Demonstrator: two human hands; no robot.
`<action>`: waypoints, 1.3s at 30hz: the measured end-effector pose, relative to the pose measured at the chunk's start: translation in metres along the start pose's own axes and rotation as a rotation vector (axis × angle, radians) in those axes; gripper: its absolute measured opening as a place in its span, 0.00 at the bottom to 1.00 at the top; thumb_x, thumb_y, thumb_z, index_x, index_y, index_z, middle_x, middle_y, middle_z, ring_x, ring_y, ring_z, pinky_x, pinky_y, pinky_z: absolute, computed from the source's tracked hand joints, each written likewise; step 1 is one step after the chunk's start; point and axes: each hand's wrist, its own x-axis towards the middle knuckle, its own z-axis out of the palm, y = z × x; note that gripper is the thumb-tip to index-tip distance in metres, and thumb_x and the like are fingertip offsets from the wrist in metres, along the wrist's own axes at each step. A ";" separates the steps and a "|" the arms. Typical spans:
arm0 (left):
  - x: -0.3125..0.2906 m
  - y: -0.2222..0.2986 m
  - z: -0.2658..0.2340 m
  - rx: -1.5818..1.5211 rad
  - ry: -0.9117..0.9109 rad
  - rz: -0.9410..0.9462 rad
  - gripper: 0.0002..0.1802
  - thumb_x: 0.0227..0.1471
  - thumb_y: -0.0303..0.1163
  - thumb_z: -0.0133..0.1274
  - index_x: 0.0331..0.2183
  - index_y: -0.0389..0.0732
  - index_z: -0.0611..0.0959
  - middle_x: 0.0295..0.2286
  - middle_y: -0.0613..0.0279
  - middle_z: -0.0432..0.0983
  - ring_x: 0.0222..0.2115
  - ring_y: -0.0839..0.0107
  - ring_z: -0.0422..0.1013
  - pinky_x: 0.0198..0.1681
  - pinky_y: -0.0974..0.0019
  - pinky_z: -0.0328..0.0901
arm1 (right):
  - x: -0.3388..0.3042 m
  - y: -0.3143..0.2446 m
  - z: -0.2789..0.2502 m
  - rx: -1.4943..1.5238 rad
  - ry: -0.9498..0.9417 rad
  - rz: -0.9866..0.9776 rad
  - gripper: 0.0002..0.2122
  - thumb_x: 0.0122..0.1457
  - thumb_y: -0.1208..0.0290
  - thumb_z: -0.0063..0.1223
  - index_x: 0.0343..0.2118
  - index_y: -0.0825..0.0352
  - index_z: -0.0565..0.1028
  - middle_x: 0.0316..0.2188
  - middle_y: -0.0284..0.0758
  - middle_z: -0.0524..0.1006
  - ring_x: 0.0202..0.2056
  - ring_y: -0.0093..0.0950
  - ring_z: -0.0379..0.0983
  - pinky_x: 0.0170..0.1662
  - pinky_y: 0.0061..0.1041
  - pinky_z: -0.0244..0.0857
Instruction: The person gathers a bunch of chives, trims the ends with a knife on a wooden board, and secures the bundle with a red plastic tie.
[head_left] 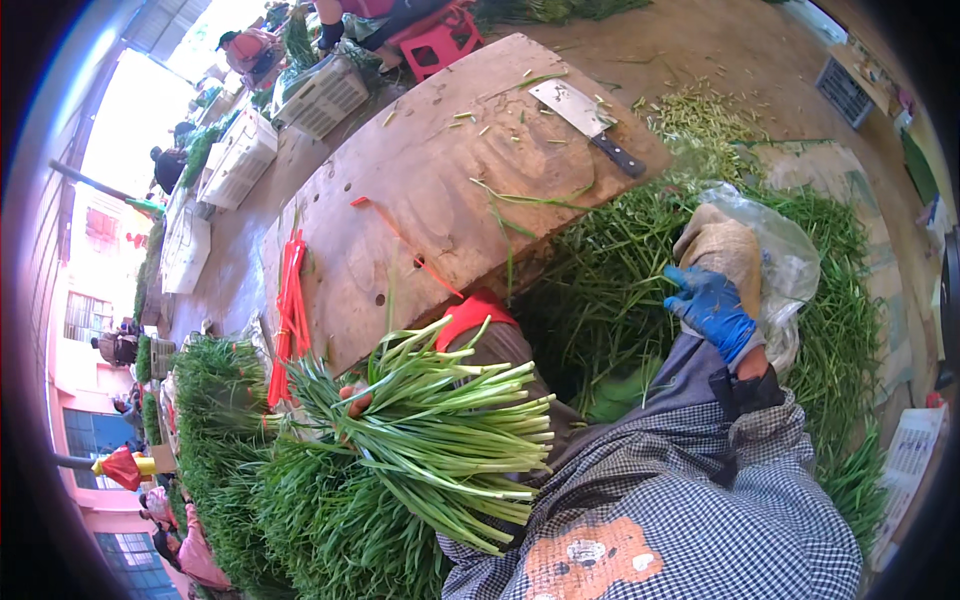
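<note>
My left hand (pixel 355 398) is closed round a thick bunch of garlic chives (pixel 455 420), mostly hidden by the leaves. The pale cut ends point right and the green leaves trail left. My right hand (pixel 715 308), in a blue glove, holds nothing and has its fingers apart near my knee. Loose green leaves (pixel 610 270) lie beyond it. In front of me is a worn wooden board (pixel 430 160), with a cleaver (pixel 575 108) at its far right corner. A bundle of red ties (pixel 288 310) hangs over the board's left edge, and a single red tie (pixel 405 240) lies across it.
Piles of chives (pixel 340 520) stand at lower left. Clear plastic (pixel 785 250) lies by my right knee. Cut stalk ends (pixel 700 115) litter the floor. White crates (pixel 240 160), a pink stool (pixel 440 42) and other people (pixel 255 50) are farther off.
</note>
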 end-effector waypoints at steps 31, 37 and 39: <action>-0.003 -0.023 0.009 0.404 0.321 0.325 0.23 0.53 0.46 0.52 0.44 0.39 0.79 0.33 0.61 0.76 0.37 0.68 0.71 0.42 0.60 0.69 | -0.016 -0.165 0.070 0.489 -0.242 -0.766 0.08 0.54 0.65 0.57 0.27 0.65 0.76 0.21 0.38 0.71 0.24 0.38 0.71 0.28 0.32 0.65; -0.004 -0.022 0.012 0.370 0.221 0.195 0.22 0.53 0.46 0.52 0.42 0.40 0.81 0.36 0.60 0.76 0.37 0.67 0.71 0.43 0.59 0.68 | -0.004 -0.137 0.038 1.028 -0.180 -0.272 0.04 0.54 0.74 0.60 0.28 0.68 0.78 0.21 0.33 0.73 0.23 0.25 0.71 0.29 0.26 0.66; -0.003 -0.025 0.017 0.472 0.260 0.161 0.21 0.52 0.46 0.52 0.42 0.41 0.81 0.37 0.60 0.75 0.36 0.67 0.70 0.43 0.60 0.67 | -0.008 -0.123 0.025 0.997 -0.244 -0.220 0.04 0.54 0.75 0.60 0.28 0.69 0.79 0.22 0.33 0.74 0.24 0.24 0.72 0.30 0.25 0.66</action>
